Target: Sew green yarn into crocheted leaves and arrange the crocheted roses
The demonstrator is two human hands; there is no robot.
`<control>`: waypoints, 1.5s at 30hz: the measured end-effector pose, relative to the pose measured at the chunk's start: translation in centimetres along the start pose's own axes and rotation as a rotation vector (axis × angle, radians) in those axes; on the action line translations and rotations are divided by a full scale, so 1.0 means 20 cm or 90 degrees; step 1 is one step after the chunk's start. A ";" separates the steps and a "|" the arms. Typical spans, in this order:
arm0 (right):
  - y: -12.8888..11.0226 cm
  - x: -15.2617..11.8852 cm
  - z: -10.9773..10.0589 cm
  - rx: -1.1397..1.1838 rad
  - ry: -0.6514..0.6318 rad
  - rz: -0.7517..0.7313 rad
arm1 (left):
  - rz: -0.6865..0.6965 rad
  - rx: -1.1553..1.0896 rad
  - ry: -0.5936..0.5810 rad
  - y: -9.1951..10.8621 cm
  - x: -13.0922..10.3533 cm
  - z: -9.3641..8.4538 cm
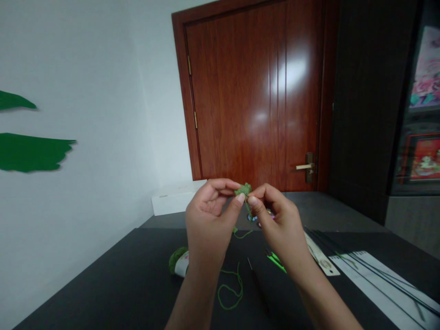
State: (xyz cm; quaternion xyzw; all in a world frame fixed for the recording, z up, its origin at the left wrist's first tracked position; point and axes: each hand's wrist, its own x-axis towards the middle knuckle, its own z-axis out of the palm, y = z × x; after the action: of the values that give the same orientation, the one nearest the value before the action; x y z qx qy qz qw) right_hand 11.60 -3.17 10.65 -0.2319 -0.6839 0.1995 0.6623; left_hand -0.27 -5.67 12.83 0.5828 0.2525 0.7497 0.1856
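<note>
The piece (244,189) of green yarnwork is up in the air between both hands, above the desk (137,284). I read the left hand (215,211) as pinching it between thumb and fingertips. The right hand (275,208) pinches at its right edge, thumb against forefinger; whether on stitches or on the yarn, I cannot tell. A strand (248,208) hangs just below.

Risks, my judgement:
1. Stitches distort or unravel. Cause: the right hand tugging the strand while the left pinch slackens.
2. Piece twists or drops. Cause: it is small, and only fingertips bear it.
3. Snag. A loop (242,288) of loose yarn lies on the desk near the hook (256,275); a lowered wrist could drag it. I cannot trace whether it joins the skein (177,261) beside the left forearm; if so, a pull could roll that too.
4. Hook knocked away. Cause: it lies between the forearms.
5. Slipped stitch missed. Cause: fingertips cover the edge, so I cannot check it from here.
</note>
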 end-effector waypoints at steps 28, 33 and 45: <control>0.03 -0.02 0.05 -0.056 0.047 -0.041 | 0.008 0.042 -0.002 0.01 0.00 0.00; 0.04 -0.02 0.05 -0.057 0.059 -0.055 | 0.015 0.046 -0.009 0.01 0.00 0.01; 0.05 -0.03 0.03 -0.092 0.070 -0.072 | -0.064 -0.069 0.022 0.00 0.01 0.02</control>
State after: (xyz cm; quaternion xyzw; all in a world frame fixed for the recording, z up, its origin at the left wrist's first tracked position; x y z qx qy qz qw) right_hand 10.97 -2.68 9.66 -0.2507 -0.6715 0.0987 0.6903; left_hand 0.07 -5.58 13.07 0.5453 0.2441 0.7620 0.2498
